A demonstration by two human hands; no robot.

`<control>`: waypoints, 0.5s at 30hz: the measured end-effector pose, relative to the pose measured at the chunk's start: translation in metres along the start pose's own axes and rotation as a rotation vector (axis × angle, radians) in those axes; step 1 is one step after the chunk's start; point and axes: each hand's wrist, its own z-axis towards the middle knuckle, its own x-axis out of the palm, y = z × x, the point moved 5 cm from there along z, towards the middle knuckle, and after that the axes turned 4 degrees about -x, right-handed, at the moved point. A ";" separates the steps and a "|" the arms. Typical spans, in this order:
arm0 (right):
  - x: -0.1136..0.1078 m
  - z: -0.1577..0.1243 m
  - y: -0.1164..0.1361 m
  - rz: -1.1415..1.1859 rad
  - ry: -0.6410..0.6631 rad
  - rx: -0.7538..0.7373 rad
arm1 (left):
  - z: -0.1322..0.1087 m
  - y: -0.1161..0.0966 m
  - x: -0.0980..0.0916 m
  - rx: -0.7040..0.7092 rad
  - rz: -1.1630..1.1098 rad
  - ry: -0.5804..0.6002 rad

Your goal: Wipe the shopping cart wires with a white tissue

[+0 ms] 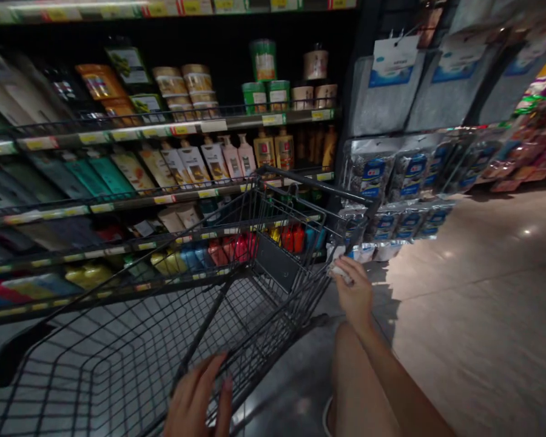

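Observation:
A black wire shopping cart (273, 258) stands in front of me, with the bare mesh of its basket showing. At the bottom of the view, my left hand (198, 394) is beside the cart's near side rail, thumb apart from the stretched fingers. Whether it touches the rail I cannot tell. My right hand (355, 294) is closed around a small white crumpled thing (343, 273), possibly a cloth or tissue, next to the cart's handle end. Blur hides its exact kind.
Behind the cart runs a store shelf (141, 130) with bottles and tubs of toiletries. Packaged goods (409, 173) hang on hooks at its right end. Tiled floor (477, 303) stretches to the right. My bent leg (357, 376) is near the cart.

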 end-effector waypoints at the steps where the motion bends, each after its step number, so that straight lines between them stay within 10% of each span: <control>1: 0.006 -0.012 0.002 0.030 0.000 0.052 | 0.001 -0.005 0.007 0.003 0.027 0.014; 9: 0.037 -0.100 0.031 0.303 0.140 0.357 | -0.002 -0.011 0.031 -0.101 0.351 -0.159; 15: 0.013 -0.081 0.021 0.238 -0.058 0.413 | -0.006 -0.007 0.033 -0.121 0.341 -0.187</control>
